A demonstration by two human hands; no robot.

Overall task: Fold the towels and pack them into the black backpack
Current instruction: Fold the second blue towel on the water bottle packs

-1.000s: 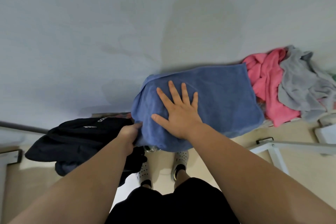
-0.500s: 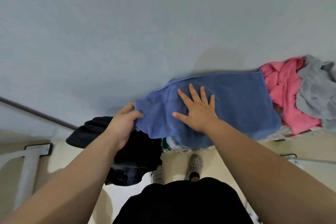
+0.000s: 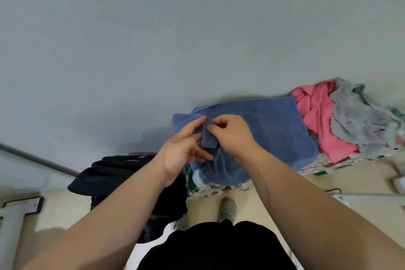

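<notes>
A blue towel (image 3: 271, 129) lies on the grey table (image 3: 153, 50), hanging over its near edge. A corner of it is lifted above the rest. My right hand (image 3: 232, 131) pinches that corner from the right. My left hand (image 3: 184, 149) holds the same corner from the left, palm turned up, thumb and forefinger on the cloth. The black backpack (image 3: 122, 173) slumps off the table's near edge to the left of my hands. A pink towel (image 3: 317, 116) and a grey towel (image 3: 355, 118) lie crumpled at the right.
A patterned cloth (image 3: 219, 187) shows under the blue towel at the table edge. White table legs (image 3: 17, 221) stand on the beige floor at left and right. My feet in dotted shoes (image 3: 228, 208) are below the table edge.
My right hand has lifted off the flat towel and now pinches a raised corner. My left hand has moved right and up with that corner. The view has shifted slightly left.
</notes>
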